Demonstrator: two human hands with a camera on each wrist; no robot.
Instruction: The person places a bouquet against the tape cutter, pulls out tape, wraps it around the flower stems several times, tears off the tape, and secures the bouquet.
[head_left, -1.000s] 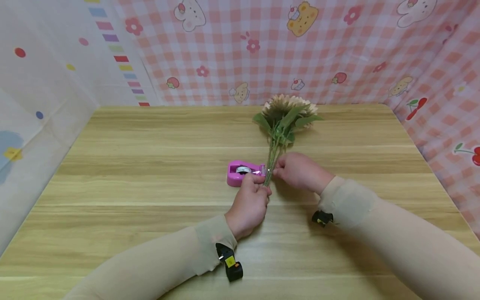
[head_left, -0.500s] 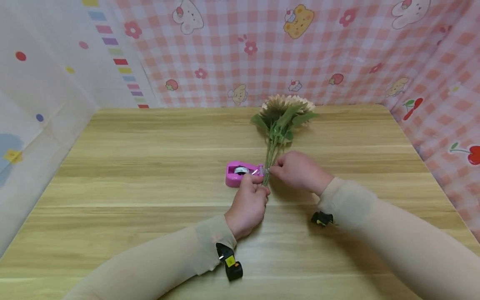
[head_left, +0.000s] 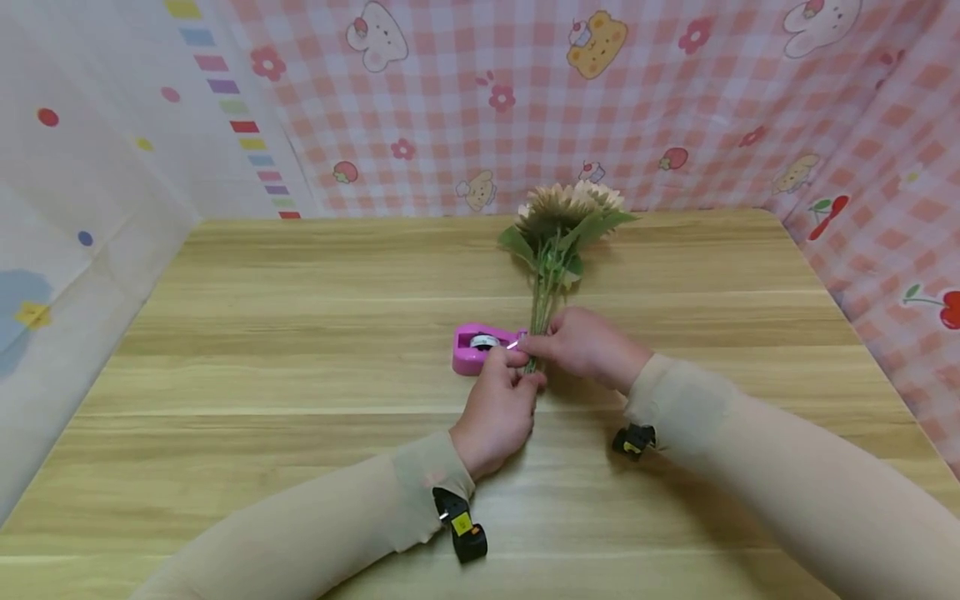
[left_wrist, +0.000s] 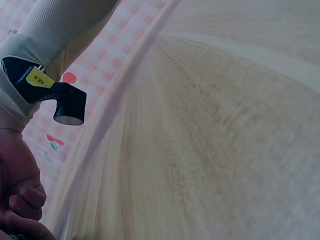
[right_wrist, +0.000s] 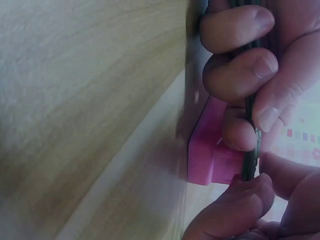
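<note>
Stems (head_left: 543, 293) of one bouquet of pale pink flowers with green leaves (head_left: 555, 247) are clamped in the curled left hand (head_left: 498, 408) and pinched by the right hand (head_left: 596, 347), above a wood-grain tabletop (head_left: 300, 350), just beside one glossy magenta tape dispenser (head_left: 468, 361). Both hands partly hide its front; overlapping blooms (head_left: 572, 207) cannot be counted.

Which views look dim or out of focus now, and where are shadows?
Head view: soft shadow on the table below the right sleeve; left wrist view: dim, table grain blurred at lower right; right wrist view: also dim, table blurred at left, upper fingers clearer.
</note>
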